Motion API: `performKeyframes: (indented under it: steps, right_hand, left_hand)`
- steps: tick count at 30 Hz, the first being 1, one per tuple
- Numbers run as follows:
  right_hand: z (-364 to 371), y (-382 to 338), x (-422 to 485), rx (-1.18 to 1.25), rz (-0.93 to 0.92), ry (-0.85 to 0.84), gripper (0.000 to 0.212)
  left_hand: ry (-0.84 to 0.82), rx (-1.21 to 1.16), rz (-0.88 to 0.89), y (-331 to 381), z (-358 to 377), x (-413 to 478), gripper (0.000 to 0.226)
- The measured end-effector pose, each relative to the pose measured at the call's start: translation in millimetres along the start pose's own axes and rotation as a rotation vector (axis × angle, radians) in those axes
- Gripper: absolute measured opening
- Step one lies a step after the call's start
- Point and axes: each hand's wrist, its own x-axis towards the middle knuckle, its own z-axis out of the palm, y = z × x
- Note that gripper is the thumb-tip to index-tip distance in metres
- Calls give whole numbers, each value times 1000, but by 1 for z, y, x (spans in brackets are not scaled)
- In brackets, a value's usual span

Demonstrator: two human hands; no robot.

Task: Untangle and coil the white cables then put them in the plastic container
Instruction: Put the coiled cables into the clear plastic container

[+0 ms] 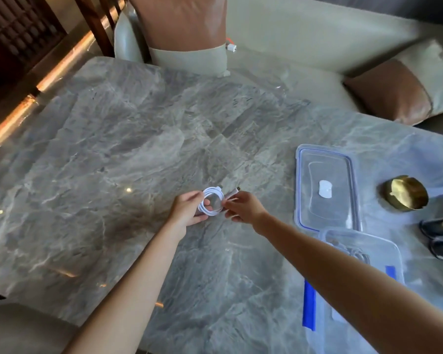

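A white cable [208, 212], wound into a small round coil, is held just above the grey marble table [118, 154]. My left hand [188, 209] grips the coil's left side. My right hand [243, 208] pinches its right side, where the cable's ends and plugs stick out toward the far right. The clear plastic container [363, 247] stands at the right near edge, partly behind my right forearm, with a coiled cable dimly visible inside. Its clear lid [326, 186] with a blue seal lies flat just beyond it.
A gold round dish [404, 192] sits right of the lid, with dark objects [441, 236] near the right edge. Blue clips [309, 305] hang on the container. Brown and cream chairs [187, 34] stand at the table's far side.
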Motion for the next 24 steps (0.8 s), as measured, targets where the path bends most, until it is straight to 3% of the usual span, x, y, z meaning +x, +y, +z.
performKeyframes:
  steps: [3, 10, 13, 16, 20, 24]
  right_hand:
    - [-46, -8, -35, -124, -114, -20, 2]
    - [-165, 14, -132, -364, -250, 48, 9]
    - [-199, 36, -165, -351, -221, 37, 13]
    - [-222, 62, -183, -406, -98, 30, 14]
    - [-231, 93, -186, -591, -14, -19, 9]
    - [-221, 114, -180, -903, -76, 22, 18]
  left_hand:
    - [-140, 170, 113, 17, 25, -22, 20]
    - [-470, 315, 251, 9, 131, -75, 15]
    - [-466, 493, 340, -7, 175, -92, 15]
    - [-381, 849, 495, -30, 207, -105, 10]
    - [-267, 1292, 712, -60, 233, -121, 22]
    - [-275, 1607, 763, -85, 250, -127, 20]
